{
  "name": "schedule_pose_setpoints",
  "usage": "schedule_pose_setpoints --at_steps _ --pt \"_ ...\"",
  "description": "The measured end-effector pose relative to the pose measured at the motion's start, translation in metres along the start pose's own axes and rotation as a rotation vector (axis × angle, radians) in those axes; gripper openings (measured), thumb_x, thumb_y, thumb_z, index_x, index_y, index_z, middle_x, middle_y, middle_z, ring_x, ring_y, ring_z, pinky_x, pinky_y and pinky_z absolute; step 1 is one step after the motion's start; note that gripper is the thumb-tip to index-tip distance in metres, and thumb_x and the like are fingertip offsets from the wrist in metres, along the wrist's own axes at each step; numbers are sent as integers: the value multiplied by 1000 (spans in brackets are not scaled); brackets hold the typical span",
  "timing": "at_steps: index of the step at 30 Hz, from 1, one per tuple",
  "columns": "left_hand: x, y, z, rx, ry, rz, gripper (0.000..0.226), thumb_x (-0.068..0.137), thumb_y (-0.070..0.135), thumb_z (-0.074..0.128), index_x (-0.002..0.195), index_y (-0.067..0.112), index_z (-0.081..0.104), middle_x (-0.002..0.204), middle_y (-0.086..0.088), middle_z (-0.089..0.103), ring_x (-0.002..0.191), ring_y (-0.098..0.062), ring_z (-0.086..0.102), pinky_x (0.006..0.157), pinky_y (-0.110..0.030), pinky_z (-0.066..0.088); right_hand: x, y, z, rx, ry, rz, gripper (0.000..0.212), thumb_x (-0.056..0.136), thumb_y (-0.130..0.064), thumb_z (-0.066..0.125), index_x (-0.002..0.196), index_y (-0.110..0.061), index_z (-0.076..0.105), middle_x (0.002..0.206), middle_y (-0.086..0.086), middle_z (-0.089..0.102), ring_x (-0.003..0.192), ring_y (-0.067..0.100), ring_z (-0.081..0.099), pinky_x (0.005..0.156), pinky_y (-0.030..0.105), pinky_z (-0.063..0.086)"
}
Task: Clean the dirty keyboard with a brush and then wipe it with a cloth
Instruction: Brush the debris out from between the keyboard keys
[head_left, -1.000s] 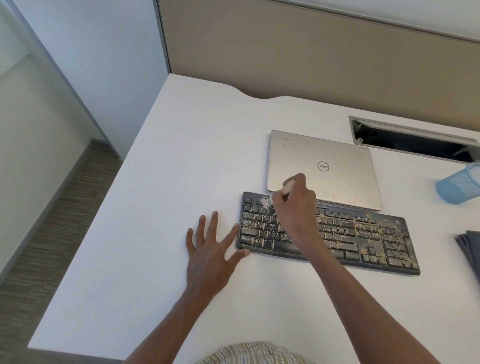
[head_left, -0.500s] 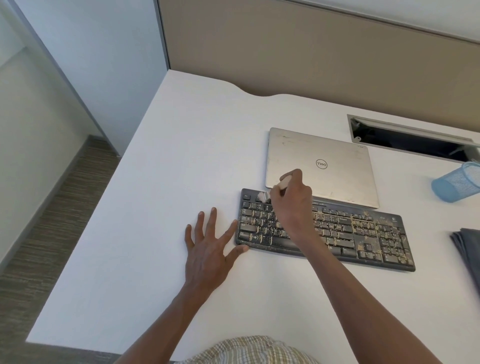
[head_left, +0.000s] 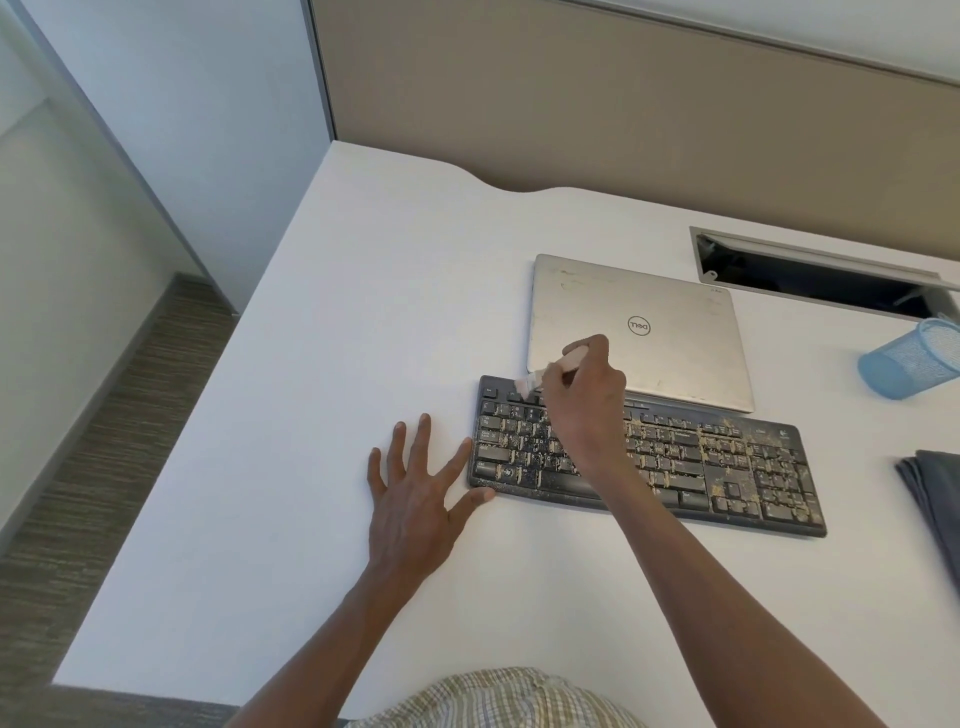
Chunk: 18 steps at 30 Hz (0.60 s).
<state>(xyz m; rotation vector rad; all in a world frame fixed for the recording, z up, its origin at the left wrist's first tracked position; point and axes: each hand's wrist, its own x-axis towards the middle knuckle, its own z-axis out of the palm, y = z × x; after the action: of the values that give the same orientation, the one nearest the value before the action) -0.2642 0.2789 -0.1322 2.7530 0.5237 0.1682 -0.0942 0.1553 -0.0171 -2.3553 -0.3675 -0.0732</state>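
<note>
A black keyboard (head_left: 727, 462) lies on the white desk (head_left: 322, 364), speckled with tan crumbs, thickest toward its right half. My right hand (head_left: 587, 400) grips a small pale-handled brush (head_left: 540, 376) whose bristles touch the keyboard's top-left row. My left hand (head_left: 415, 499) lies flat with spread fingers on the desk at the keyboard's left end, thumb and index finger against its edge. A folded grey cloth (head_left: 935, 499) sits at the right edge of the view, partly cut off.
A shut silver laptop (head_left: 649, 312) lies directly behind the keyboard. A blue mesh cup (head_left: 909, 364) lies tipped on its side at far right. A cable slot (head_left: 821, 270) opens in the desk behind. The desk's left edge drops to carpeted floor.
My right hand has carried the brush a little up the keys, from lower in the top-left rows to the keyboard's top edge. My left hand has stayed in place.
</note>
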Motion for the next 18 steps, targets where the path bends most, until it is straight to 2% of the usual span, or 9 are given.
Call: schedule_pose_setpoints --at_steps 3,5,10,14,18 --pt "0 0 0 -8 4 -1 69 94 81 23 147 44 47 168 -10 20 155 -38 12 119 -64 17 -1 1 -2 -13 -54 7 17 90 -9 56 104 -7 48 77 2 60 60 20 61 50 35 51" --pt "0 0 0 -6 -3 -2 70 94 82 22 148 44 47 168 -10 19 155 -38 11 119 -63 17 1 0 -3 14 -14 9 16 91 -9 55 105 -7 48 76 0 59 59 18 61 49 31 50" --pt "0 0 0 -6 -4 -2 71 94 82 22 148 44 46 168 -10 19 155 -38 12 119 -63 16 0 4 -7 -29 -70 26 16 90 -11 57 104 -9 48 77 2 60 59 18 61 50 33 51" --pt "0 0 0 -7 4 4 69 94 81 25 147 43 48 168 -11 21 154 -39 13 119 -64 17 1 9 -14 34 56 73 16 94 -14 56 107 -10 47 80 4 62 64 18 62 52 32 53" --pt "0 0 1 -17 13 9 70 94 81 25 147 42 49 167 -11 21 154 -39 14 119 -64 17 -5 14 -13 -20 -3 50 18 91 -12 58 105 -7 47 78 4 61 60 19 61 50 36 52"
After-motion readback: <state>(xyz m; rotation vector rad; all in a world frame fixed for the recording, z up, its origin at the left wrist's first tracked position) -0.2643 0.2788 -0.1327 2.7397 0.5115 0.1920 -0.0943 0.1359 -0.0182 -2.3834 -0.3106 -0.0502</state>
